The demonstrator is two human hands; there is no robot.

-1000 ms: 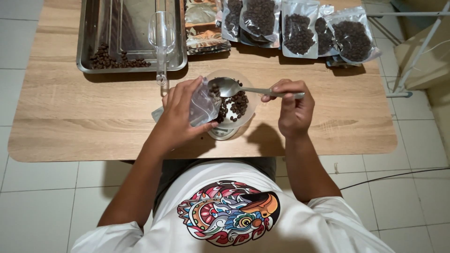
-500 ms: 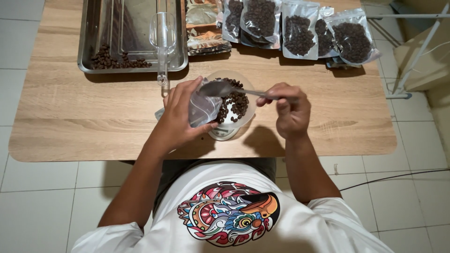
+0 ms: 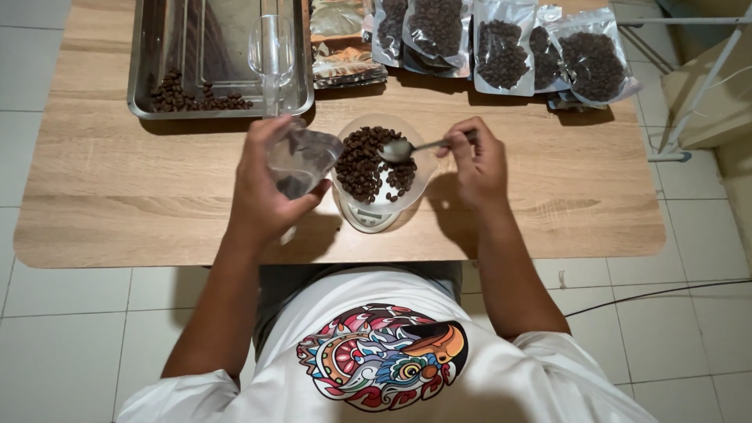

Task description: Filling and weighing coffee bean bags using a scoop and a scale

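A clear bowl [image 3: 421, 182] full of dark coffee beans [image 3: 362, 163] rests on a small white scale [image 3: 368, 219] at the table's middle. My right hand [image 3: 478, 160] pinches the handle of a metal spoon [image 3: 401, 149], whose bowl hovers over the beans at the dish's right side. My left hand [image 3: 262, 188] grips a small clear plastic bag [image 3: 301, 160], held just left of the dish with its mouth toward the beans.
A steel tray [image 3: 141, 70] with a few beans [image 3: 192, 95] and a clear plastic scoop [image 3: 271, 51] lies at the back left. Several filled bean bags [image 3: 501, 51] and printed pouches [image 3: 341, 47] line the back edge. A white stand [image 3: 689, 102] rises at right.
My left hand has drawn the bag leftward off the bowl, uncovering the beans. The spoon has dropped from above the bag's mouth back over the bowl.
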